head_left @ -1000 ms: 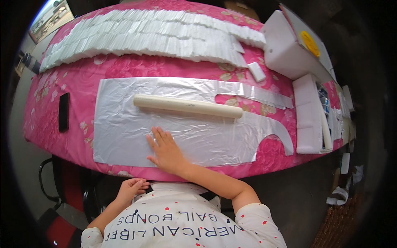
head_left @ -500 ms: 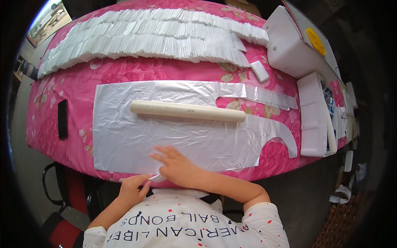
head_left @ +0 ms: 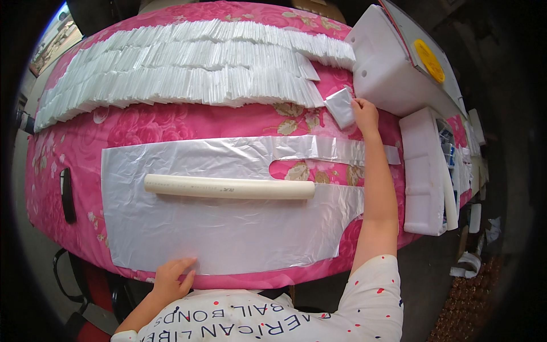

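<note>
A flat stack of white plastic vest bags [head_left: 239,239] lies spread on the table, with its handle loops to the right. On top of it rests a cream plastic tube [head_left: 228,187], lying crosswise. My right arm reaches over the handle loops to the far right, where my right hand [head_left: 366,117] pinches the edge of a small folded white plastic bag [head_left: 340,108]. Down at the stack's near edge, my left hand [head_left: 174,280] rests with its thumb apart from the fingers and nothing visible between them.
Long rows of folded white bags [head_left: 188,62] stand packed along the far side of the pink flowered tablecloth [head_left: 137,122]. White foam boxes [head_left: 421,171] line the right. A black oblong object [head_left: 67,195] lies at the left, above a chair [head_left: 97,290].
My right hand has swung from the near edge to the far right and now grips the folded bag. My left hand no longer shows the white strip it pinched. The view has shifted.
</note>
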Tool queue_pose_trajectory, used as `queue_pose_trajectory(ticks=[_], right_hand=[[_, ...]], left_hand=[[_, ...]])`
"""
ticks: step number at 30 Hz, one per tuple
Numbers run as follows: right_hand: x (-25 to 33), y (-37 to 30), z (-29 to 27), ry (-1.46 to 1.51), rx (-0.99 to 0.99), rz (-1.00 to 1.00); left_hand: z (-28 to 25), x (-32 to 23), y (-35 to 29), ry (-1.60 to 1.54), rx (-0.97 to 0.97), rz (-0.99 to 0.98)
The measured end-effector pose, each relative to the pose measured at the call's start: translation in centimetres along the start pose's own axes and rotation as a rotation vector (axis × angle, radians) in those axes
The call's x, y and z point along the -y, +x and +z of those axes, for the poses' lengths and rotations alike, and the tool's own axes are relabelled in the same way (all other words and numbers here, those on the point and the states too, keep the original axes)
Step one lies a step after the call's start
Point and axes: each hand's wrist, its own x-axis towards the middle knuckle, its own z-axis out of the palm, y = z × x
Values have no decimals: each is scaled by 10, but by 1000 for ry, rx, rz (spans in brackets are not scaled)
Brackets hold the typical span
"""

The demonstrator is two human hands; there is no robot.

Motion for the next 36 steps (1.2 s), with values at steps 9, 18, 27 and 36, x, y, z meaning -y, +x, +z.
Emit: queue_pose_trajectory(ticks=[9,18,27,36], right_hand=[[95,-86,18,260,172,-427],[144,-267,-17,70,448,-497],[101,-333,-24,43,453,-578],[-107,-270,-101,-400,14,-25]], left_hand=[[-5,3,1,3,-16,-16],[6,-18,50,133,114,213],[63,-41,80,294,89,432],[91,-68,93,338,102,515]])
